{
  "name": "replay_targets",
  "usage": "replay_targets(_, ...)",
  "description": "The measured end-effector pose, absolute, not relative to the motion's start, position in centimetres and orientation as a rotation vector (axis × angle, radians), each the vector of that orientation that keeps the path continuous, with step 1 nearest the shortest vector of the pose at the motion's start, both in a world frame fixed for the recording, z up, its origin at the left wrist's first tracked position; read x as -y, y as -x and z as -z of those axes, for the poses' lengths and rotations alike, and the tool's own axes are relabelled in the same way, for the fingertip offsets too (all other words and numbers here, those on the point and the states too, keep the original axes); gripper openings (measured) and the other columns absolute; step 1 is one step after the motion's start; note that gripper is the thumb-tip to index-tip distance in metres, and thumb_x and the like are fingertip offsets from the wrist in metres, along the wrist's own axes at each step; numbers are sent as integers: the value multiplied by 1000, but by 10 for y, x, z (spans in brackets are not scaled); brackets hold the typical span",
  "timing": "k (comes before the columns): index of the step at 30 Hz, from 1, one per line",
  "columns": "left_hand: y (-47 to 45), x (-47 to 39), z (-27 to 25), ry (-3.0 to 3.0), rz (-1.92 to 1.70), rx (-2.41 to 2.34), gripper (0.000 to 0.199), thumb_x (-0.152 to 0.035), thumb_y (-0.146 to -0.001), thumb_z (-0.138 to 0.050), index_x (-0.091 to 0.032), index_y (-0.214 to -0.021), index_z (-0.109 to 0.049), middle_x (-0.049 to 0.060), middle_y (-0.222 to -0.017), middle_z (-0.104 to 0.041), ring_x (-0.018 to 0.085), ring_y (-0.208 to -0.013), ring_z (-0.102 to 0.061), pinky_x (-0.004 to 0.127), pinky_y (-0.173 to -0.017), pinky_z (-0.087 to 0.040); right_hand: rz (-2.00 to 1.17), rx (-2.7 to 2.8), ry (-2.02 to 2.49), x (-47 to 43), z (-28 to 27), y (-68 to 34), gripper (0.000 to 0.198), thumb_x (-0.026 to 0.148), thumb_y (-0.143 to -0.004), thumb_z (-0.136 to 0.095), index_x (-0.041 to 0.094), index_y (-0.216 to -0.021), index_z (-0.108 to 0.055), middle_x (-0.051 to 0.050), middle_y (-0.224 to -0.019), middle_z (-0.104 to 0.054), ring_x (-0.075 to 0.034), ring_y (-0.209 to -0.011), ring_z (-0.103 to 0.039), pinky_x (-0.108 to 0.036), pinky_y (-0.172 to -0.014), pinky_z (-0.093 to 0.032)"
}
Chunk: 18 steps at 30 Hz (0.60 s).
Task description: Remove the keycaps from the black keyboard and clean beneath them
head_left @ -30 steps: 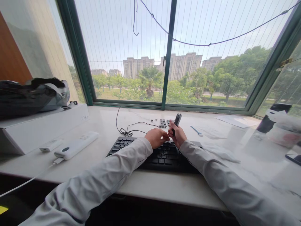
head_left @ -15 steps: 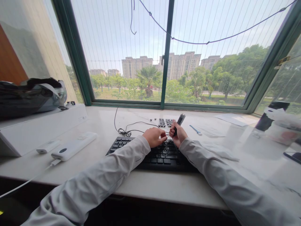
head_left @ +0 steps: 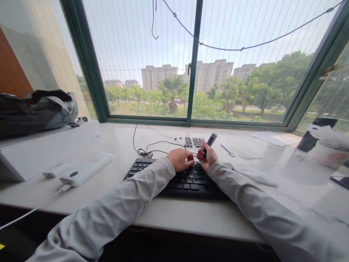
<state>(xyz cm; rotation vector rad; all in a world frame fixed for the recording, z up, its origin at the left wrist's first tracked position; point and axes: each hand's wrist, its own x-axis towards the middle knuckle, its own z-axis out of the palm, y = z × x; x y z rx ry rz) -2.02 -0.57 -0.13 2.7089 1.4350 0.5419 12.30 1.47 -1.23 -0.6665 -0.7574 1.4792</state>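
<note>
Head view: both hands over a keyboard, dark tool in the right

The black keyboard [head_left: 188, 186] lies along the middle of the desk [head_left: 152, 214], with a strip of desk surface between it and the front edge. The right hand [head_left: 207, 156] is closed round a dark tool [head_left: 212, 139], which tilts up past the fist towards the rear edge. The left hand [head_left: 178, 160] is bent over the keys, thumb and fingers curled close; whether it pinches anything, I cannot tell. Between the hands is only a narrow gap. Loose keycaps [head_left: 188, 141] sit behind them, nearer the rear edge, and a black cable [head_left: 145, 153] loops to their left. A blue stick [head_left: 226, 149] and crumpled clear plastic [head_left: 256, 175] narrow the room on the right. Towards the left edge, a broad stretch of desk parts the keyboard from a white power bank [head_left: 91, 169]. Its grey print, and the small label on the white box [head_left: 51, 147] at the left edge, are too small to read
</note>
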Motion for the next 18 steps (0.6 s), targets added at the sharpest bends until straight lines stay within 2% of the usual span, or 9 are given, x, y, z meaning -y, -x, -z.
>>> replay_targets(5, 24, 4, 1, -2590, -612, -1387, 20, -41, -74, -62, -30, -87, -72, -5, -82, -71, 17, -79, -64, 26, -74, -46, -1296, 1053, 690, -14, 20, -115, 44, 44, -65, -72, 21, -58, -35, 10, -45, -27, -4, -38, -23, -20, -34, -19)
replay_targets(12, 26, -9, 15, -2417, -751, -1346, 32, -50, -65, -70, -25, -84, -76, -1, -79, -73, 17, -76, -65, 24, -74, -47, -925, 1324, 909, -24, 31, -112, 39, 50, -70, -60, 22, -52, -39, 4, -41, -40, -10, -40, -36, -26, -41, -31)
replay_targets(18, 24, -10, 19, -2440, -809, -1281, 25, -45, -68, -68, -27, -84, -76, -3, -78, -73, 15, -75, -65, 24, -73, -47, -783, 1357, 962, -19, 29, -112, 40, 49, -74, -54, 21, -49, -41, 3, -44, -42, -11, -44, -40, -26, -45, -35)
